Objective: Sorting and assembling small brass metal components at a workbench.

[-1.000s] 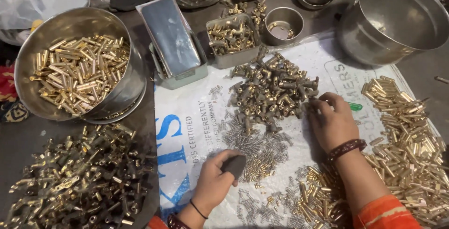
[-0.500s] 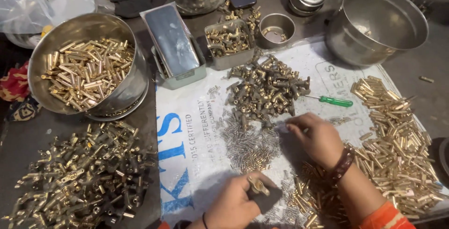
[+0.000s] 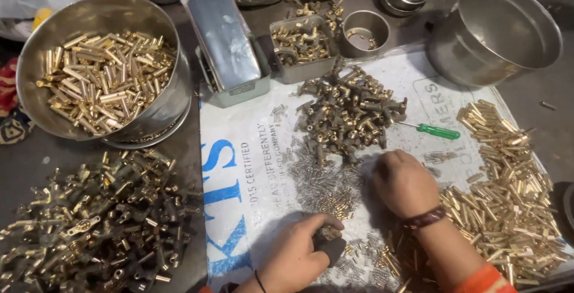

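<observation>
The left hand (image 3: 296,254) is low in the middle of the view and its fingers are closed around a small dark block (image 3: 330,246), with a brass piece pressed on top of it by the thumb. The block rests on the white sack (image 3: 251,167) that covers the table, at the near edge of a patch of small grey springs (image 3: 320,182). The right hand (image 3: 405,182) lies just to the right of these springs, knuckles up and fingers curled under, so I cannot tell if they pinch something or not.

It looks like an assembly step: one piece sits held on the block while the right hand searches for the next small part among the springs. For the next move, I think the right hand needs to take only one spring out of many tangled ones and bring it exactly to the piece on the block, and the left hand must keep the block steady.

Beyond the hands is a heap of dark fittings (image 3: 350,113), and a green screwdriver (image 3: 433,130) lies to its right, apart from both hands. Brass tubes (image 3: 508,191) are piled along the right side, touching the right forearm. On the left stands a steel bowl (image 3: 101,66) full of tubes, and under it spreads a big pile of finished parts (image 3: 89,221). An empty bowl (image 3: 499,27) stands at the top right.
</observation>
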